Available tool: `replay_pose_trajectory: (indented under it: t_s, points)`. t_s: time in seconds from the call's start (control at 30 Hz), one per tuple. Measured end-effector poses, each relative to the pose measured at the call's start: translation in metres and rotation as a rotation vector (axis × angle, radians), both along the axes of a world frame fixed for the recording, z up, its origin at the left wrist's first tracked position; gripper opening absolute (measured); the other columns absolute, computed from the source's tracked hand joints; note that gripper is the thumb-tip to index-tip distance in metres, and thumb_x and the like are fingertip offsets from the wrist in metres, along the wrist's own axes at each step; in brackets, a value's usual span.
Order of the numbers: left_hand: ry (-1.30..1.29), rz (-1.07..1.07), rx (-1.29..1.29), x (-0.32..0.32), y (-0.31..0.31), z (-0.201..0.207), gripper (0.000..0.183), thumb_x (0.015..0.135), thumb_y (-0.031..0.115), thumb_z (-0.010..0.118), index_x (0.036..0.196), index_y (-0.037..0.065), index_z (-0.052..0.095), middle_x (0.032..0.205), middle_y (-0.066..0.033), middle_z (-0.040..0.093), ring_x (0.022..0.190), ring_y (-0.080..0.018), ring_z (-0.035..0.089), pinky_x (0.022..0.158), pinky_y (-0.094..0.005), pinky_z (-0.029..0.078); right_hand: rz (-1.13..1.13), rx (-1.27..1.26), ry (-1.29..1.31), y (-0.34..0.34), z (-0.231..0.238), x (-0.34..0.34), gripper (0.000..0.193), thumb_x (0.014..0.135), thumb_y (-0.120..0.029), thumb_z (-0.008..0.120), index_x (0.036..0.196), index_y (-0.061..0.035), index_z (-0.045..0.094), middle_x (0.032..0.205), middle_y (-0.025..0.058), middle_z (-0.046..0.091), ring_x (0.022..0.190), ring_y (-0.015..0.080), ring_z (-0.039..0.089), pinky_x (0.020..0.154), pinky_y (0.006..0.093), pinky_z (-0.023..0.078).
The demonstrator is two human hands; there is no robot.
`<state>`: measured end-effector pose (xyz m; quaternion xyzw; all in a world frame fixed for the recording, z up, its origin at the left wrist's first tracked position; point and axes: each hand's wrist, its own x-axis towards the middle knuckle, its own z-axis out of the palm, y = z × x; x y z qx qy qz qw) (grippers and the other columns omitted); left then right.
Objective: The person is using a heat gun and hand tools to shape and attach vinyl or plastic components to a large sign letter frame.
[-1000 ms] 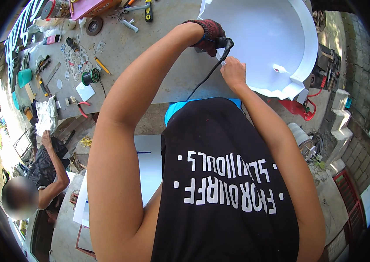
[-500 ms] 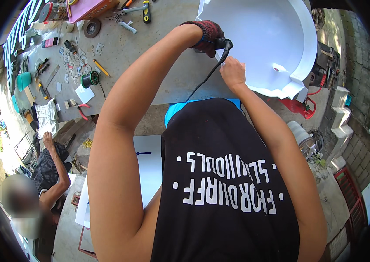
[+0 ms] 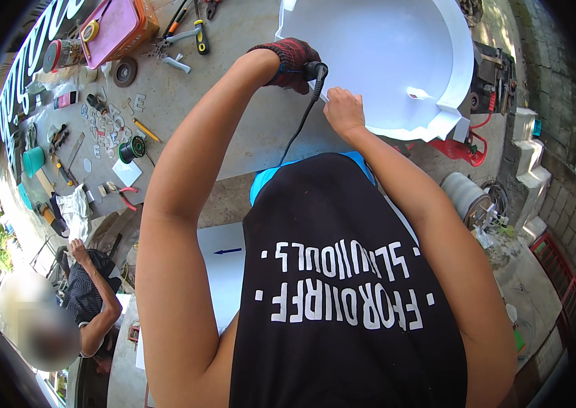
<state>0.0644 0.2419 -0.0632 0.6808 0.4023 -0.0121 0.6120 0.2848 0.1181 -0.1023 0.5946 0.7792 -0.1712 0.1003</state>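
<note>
A knitted dark-red and black glove covers my left hand [image 3: 291, 62], which is closed around the black handle of a corded tool [image 3: 316, 70]. The tool's working end is hidden by the hand. Its black cord [image 3: 299, 122] hangs down toward my waist. Beside it, my bare right hand [image 3: 344, 109] has its fingers closed at the near-left edge of a large white rounded shape with a raised rim [image 3: 463, 61]. Whether those fingers pinch the rim or something small is hidden. The shape's near edge is jagged, and a small hole shows near it.
On the grey table [image 3: 233, 129] lie cut-out letters [image 3: 107, 132], a green wire spool [image 3: 132, 149], a pencil [image 3: 145, 130], red pliers [image 3: 124, 196] and a hammer [image 3: 189, 34]. An orange basket [image 3: 139, 27] stands far left. Another person [image 3: 97, 292] sits at lower left.
The whole view has shifted, so hands and white shape appear farther left. Both hands keep their hold and place at the shape's edge. The other person's arm has barely moved.
</note>
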Motion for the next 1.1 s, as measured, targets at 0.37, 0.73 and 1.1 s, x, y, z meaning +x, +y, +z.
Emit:
replay_pose_trajectory:
  t_s: [0.37, 0.73, 1.1]
  points:
    - [0.009, 0.031, -0.053, 0.006, 0.003, 0.014, 0.027, 0.096, 0.028, 0.068, 0.107, 0.004, 0.072, 0.083, -0.0094, 0.07, 0.058, -0.0208, 0.066, 0.057, -0.0361, 0.056, -0.019, -0.009, -0.006, -0.001, -0.001, 0.004, 0.011, 0.092, -0.012, 0.06, 0.097, -0.0101, 0.069, 0.102, 0.0064, 0.07, 0.102, 0.0248, 0.068, 0.089, 0.0472, 0.047]
    - [-0.111, 0.129, -0.119, -0.005, -0.001, -0.009, 0.029, 0.097, 0.03, 0.067, 0.109, 0.004, 0.072, 0.084, -0.01, 0.069, 0.06, -0.0232, 0.068, 0.055, -0.0358, 0.056, -0.021, 0.021, 0.016, -0.001, -0.003, 0.0, 0.007, 0.092, -0.013, 0.06, 0.094, -0.0104, 0.067, 0.098, 0.0069, 0.069, 0.101, 0.0257, 0.068, 0.087, 0.0466, 0.046]
    - [0.047, 0.091, -0.151, -0.001, -0.002, 0.008, 0.035, 0.085, 0.017, 0.077, 0.119, 0.01, 0.072, 0.097, -0.0085, 0.073, 0.079, -0.0226, 0.071, 0.07, -0.0377, 0.06, -0.033, 0.039, 0.023, -0.002, -0.005, 0.0, 0.008, 0.092, -0.012, 0.059, 0.094, -0.0104, 0.067, 0.098, 0.0067, 0.069, 0.1, 0.0254, 0.068, 0.088, 0.0467, 0.046]
